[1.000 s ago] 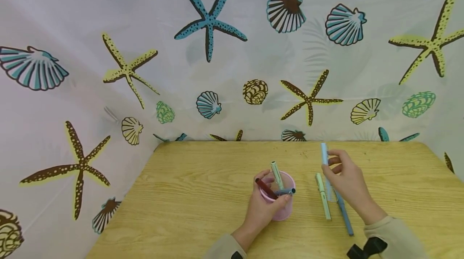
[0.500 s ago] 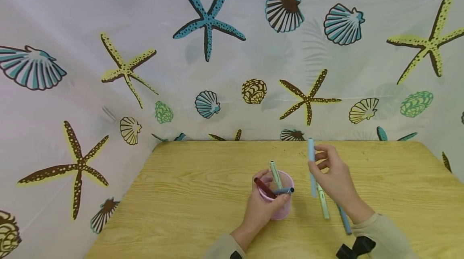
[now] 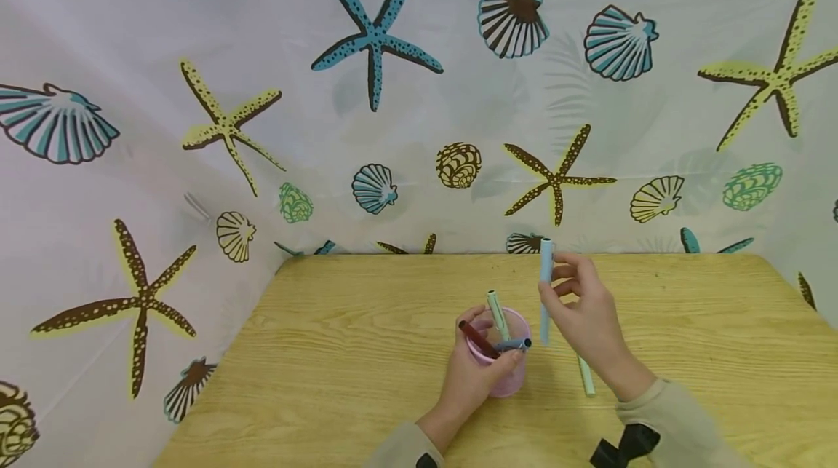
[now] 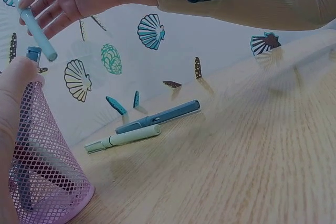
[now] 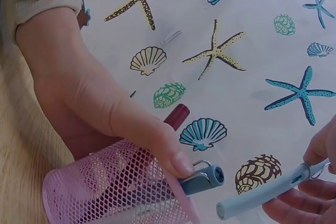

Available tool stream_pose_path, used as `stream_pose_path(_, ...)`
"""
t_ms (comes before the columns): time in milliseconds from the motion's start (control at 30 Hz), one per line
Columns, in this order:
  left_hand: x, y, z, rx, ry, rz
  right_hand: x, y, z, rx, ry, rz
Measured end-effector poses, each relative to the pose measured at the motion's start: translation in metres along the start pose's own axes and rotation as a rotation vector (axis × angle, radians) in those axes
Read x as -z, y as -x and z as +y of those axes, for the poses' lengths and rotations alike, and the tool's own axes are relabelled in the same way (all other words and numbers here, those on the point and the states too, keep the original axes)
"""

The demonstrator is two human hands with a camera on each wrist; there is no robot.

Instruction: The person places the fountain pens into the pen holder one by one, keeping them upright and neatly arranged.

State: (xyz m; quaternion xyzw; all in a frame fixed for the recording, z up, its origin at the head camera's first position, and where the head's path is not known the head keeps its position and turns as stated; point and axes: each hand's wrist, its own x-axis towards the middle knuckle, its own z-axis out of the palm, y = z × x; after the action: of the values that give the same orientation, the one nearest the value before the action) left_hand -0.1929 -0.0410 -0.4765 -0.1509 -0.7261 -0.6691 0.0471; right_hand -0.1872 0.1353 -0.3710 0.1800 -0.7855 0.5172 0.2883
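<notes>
My left hand (image 3: 473, 373) grips a pink mesh pen cup (image 3: 511, 382) from its left side, thumb at the rim. Inside lean a dark red pen (image 3: 478, 338), a pale green pen (image 3: 497, 314) and a blue-grey pen (image 3: 513, 345). To the right of the cup and higher than its rim, my right hand (image 3: 585, 306) pinches a light blue pen (image 3: 546, 286), held nearly upright. In the right wrist view the lower end of this light blue pen (image 5: 262, 195) is close to the cup's mouth but outside it.
On the wooden table (image 3: 340, 351), right of the cup, lie a pale green pen (image 4: 126, 138) and a dark blue pen (image 4: 163, 116) side by side. My right arm covers the dark blue one in the head view. A shell-and-starfish patterned cloth (image 3: 406, 126) hangs behind.
My right hand has carried the light blue pen left and slightly up, from above the lying pens toward the cup. The left hand and cup stay in place.
</notes>
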Motion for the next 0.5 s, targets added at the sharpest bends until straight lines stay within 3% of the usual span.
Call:
stream_pose_path(133, 0.0, 0.001, 0.011, 0.016, 0.002, -0.004, -0.007, -0.001, -0.004, -0.009, -0.019, 0.001)
stream_pose_path(267, 0.001, 0.002, 0.018, 0.017, -0.005, -0.01, -0.011, -0.003, -0.026, 0.002, -0.032, -0.002)
stream_pose_path(367, 0.001, 0.0, 0.008, -0.004, -0.015, -0.007, -0.013, -0.005, -0.044, 0.012, -0.04, -0.007)
stream_pose_path(500, -0.001, -0.001, 0.001, -0.012, -0.002, 0.0, -0.017, -0.004, -0.051, 0.025, -0.067, -0.025)
